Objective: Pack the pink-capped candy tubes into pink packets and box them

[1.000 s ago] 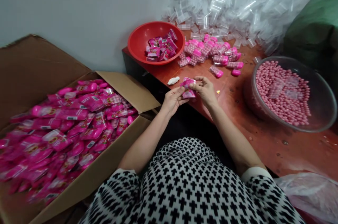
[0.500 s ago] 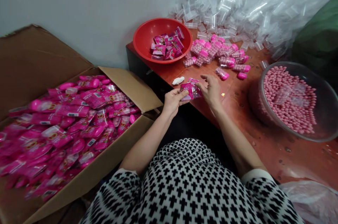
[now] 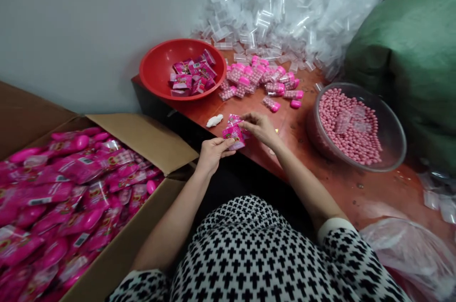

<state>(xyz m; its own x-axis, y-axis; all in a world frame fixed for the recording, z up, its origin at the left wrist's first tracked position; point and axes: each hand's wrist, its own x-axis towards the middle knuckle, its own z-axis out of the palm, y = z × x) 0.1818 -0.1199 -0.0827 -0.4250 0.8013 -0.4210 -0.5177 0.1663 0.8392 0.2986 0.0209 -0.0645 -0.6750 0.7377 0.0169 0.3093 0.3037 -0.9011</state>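
My left hand (image 3: 213, 151) pinches a small pink printed packet (image 3: 233, 137) between thumb and fingers at its lower left edge. The packet is held up just over the near edge of the red table. At its upper right side, my right hand (image 3: 261, 127) has its thumb and fingertips closed on the packet's edge. Beyond the packet lies a small white lump (image 3: 214, 120) on the table. Farther back is a pile of clear tubes with pink caps (image 3: 245, 76), filled with pink beads.
A red bowl (image 3: 149, 81) with similar pink packets stands left. A clear tub (image 3: 397, 136) holds pink beads. Empty clear tubes (image 3: 263, 17) heap up behind. At lower left, a cardboard box (image 3: 142, 138) is full of pink packaged items. A green sack (image 3: 420, 64) bulges at right.
The view has swung right, so things appear shifted left. My right hand, its fingers apart earlier, has closed in on the packet's upper edge. My left hand keeps its hold.
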